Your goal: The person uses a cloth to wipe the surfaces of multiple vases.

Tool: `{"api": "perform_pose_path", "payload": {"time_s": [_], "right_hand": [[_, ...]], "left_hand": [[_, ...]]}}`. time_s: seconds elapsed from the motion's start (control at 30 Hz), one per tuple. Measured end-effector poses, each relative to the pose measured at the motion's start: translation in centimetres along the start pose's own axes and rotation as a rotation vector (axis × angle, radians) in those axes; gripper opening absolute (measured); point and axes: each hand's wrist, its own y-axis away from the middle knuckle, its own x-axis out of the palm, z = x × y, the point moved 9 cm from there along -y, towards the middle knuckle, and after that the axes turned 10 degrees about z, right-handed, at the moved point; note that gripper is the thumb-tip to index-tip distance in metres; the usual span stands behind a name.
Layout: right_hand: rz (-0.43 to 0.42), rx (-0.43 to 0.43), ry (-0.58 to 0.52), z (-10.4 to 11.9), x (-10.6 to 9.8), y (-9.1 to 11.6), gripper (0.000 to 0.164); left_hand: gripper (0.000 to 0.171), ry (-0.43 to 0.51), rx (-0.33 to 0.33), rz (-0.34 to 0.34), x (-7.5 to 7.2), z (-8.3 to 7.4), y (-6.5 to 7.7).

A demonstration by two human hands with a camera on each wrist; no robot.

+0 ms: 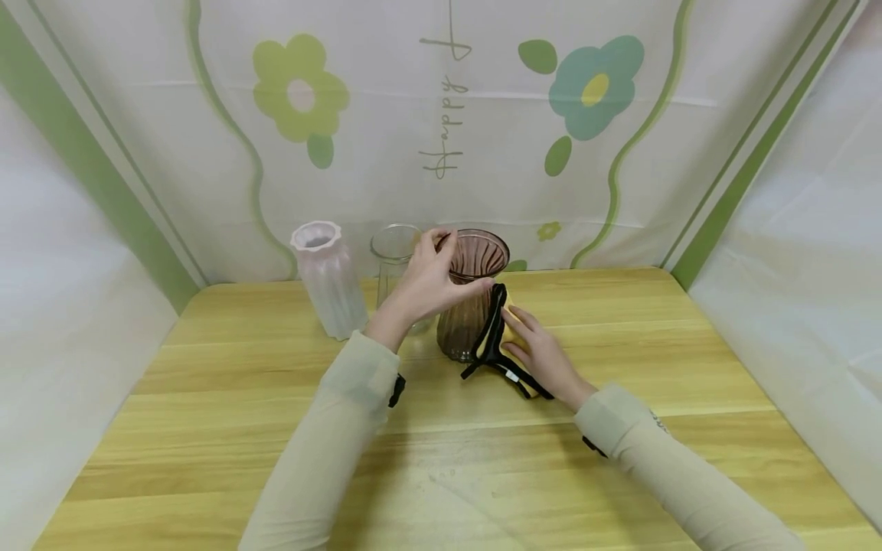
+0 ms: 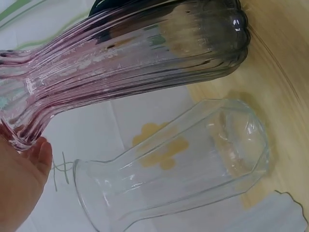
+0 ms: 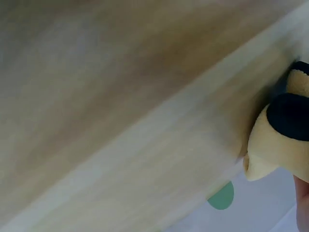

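Observation:
A purple-brown ribbed glass vase [image 1: 458, 325] stands on the table, its flared rim toward the top. My left hand [image 1: 430, 275] grips the vase at its rim, fingers at the left side and thumb across the front. In the left wrist view, fingertips of the left hand [image 2: 29, 169] touch the pinkish rim. My right hand [image 1: 540, 356] holds a yellow plush piece with black trim [image 1: 493, 344] and a small white tag against the vase's right side. In the right wrist view this plush piece [image 3: 275, 145] shows a dark oval patch; most of the hand is out of frame.
A clear glass vase [image 2: 169, 174] stands just left of the purple one, partly behind my left arm. Farther left is a frosted white-pink vase [image 1: 332, 291]. The wooden table [image 1: 441, 474] ends at a printed cloth backdrop [image 1: 441, 115] with flowers.

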Motion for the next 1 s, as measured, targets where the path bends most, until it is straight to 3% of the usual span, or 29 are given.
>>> {"api": "perform_pose_path", "payload": {"time_s": [0.17, 0.4, 0.6, 0.77, 1.0], "right_hand": [[-0.033, -0.017, 0.008, 0.3, -0.6, -0.4, 0.062], [-0.142, -0.061, 0.008, 1.9, -2.9, -1.7, 0.063], [-0.19, -0.027, -0.033, 2.5, -3.8, -2.3, 0.058], [-0.176, -0.014, -0.029, 2.2, -3.3, -2.2, 0.06], [-0.08, 0.01, -0.025, 0.9, -1.2, -1.0, 0.061]], "left_hand": [[0.096, -0.036, 0.012, -0.023, 0.0, -0.2, 0.1], [0.089, -0.026, 0.026, -0.012, -0.3, -0.4, 0.4], [0.086, -0.026, 0.027, 0.007, -0.3, -0.3, 0.3], [0.089, -0.01, 0.047, 0.019, 0.0, -0.3, 0.1], [0.091, 0.01, 0.059, 0.006, 0.3, -0.1, 0.2]]}}
